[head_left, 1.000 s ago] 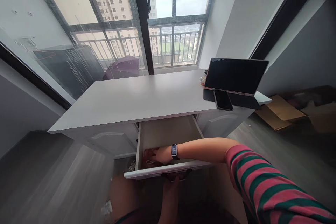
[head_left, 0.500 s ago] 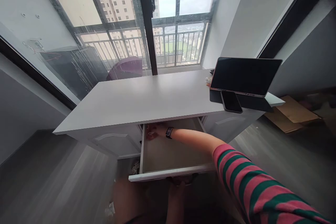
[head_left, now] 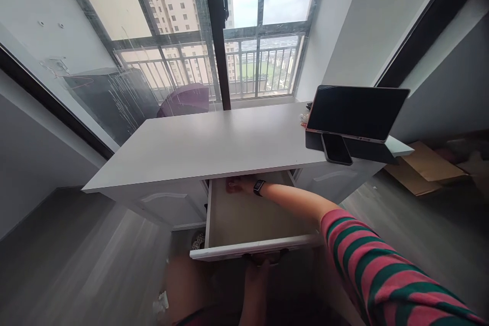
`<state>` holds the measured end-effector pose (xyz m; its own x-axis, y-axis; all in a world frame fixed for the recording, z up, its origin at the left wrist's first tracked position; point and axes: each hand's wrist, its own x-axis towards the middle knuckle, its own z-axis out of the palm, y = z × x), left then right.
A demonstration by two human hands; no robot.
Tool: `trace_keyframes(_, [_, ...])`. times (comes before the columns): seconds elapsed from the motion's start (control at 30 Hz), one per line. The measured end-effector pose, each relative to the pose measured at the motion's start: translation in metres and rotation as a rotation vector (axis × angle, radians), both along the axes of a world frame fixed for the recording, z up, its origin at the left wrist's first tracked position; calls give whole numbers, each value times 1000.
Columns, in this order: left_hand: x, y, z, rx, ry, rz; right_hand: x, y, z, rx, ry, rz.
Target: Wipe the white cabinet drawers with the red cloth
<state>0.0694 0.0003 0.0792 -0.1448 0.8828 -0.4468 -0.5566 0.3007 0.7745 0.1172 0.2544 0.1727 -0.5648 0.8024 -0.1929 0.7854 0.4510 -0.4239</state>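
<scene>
A white drawer [head_left: 248,249] stands pulled out from under the tabletop. Deep inside it, my right hand [head_left: 243,184] reaches across toward the back left, low over the beige bottom. Its fingers are bent around something small and reddish [head_left: 230,185], too dim to name. A dark smartwatch [head_left: 259,187] is on that wrist, below a pink and green striped sleeve [head_left: 367,249]. Below the drawer front, my left hand [head_left: 263,261] is closed on the dark drawer handle [head_left: 283,253]; its fingers are partly in shadow.
On the white tabletop [head_left: 198,147], a tablet [head_left: 357,112] leans at the right, with a phone [head_left: 336,148] before it. Cabinet doors [head_left: 168,209] flank the drawer. Flattened cardboard [head_left: 431,168] lies on the floor at right. A window is behind the desk.
My right hand has moved right along the back of the drawer, away from its left wall, with the reddish thing. My left hand stays at the handle.
</scene>
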Motion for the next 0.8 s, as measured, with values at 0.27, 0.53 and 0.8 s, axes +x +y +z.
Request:
trace_keyframes(0.27, [-4,10,2,119,-65,-33,64,-26,38,-314,-16,114])
trace_keyframes(0.53, [-7,47,9,168,-127,-65,155,-139,109,313,182,87])
trace_keyframes(0.8, [-6,71,16,180,-176,-67,191,-184,-16,860,-13,-137])
